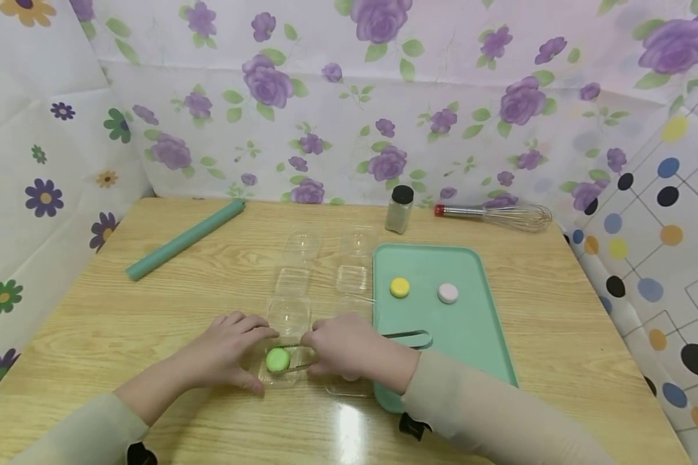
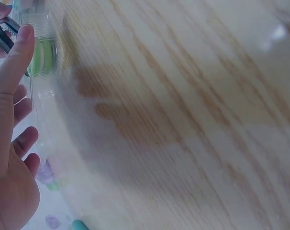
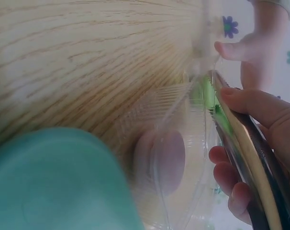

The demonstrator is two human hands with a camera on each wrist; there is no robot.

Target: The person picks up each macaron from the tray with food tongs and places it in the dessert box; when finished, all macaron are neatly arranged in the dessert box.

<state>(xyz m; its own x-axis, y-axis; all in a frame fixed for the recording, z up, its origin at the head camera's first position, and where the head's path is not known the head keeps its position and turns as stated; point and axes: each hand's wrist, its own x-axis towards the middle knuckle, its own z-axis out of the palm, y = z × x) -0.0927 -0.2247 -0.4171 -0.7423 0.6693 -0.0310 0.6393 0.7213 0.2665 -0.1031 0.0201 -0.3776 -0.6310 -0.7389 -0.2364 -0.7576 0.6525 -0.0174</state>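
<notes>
Nearest the camera, a right sleeve (image 1: 488, 407) slants in over the lower part of a green tray (image 1: 459, 342), with a left sleeve (image 1: 87, 429) at the opposite corner. On the tray sit a yellow macaron (image 1: 399, 287) and a pale pink macaron (image 1: 448, 293). Behind it stand a jar (image 1: 399, 213) with a black lid and, to the right, a whisk (image 1: 518, 217); a green roll (image 1: 186, 239) lies at the back left of the wooden table (image 1: 151, 323). Two clear containers lie open, lids folded back: the left container (image 1: 288, 316) and, beside the tray, the right container (image 1: 349, 389).

From the head, the right hand (image 1: 349, 349) blocks much of the right container; the right wrist view shows a pinkish macaron (image 3: 171, 160) inside it, near the tray's rounded corner. The left wrist view shows the green macaron on edge-side, its pale filling visible through clear plastic.

The right hand grips metal tongs (image 3: 252, 158), thumb on one arm and fingers round the other. The green macaron (image 1: 278, 360) is between the tong tips, in the left container's base, just left of the right hand. The left hand (image 1: 227, 352) holds nothing, its fingers loosely extended beside that container; whether they touch it, I cannot tell.
</notes>
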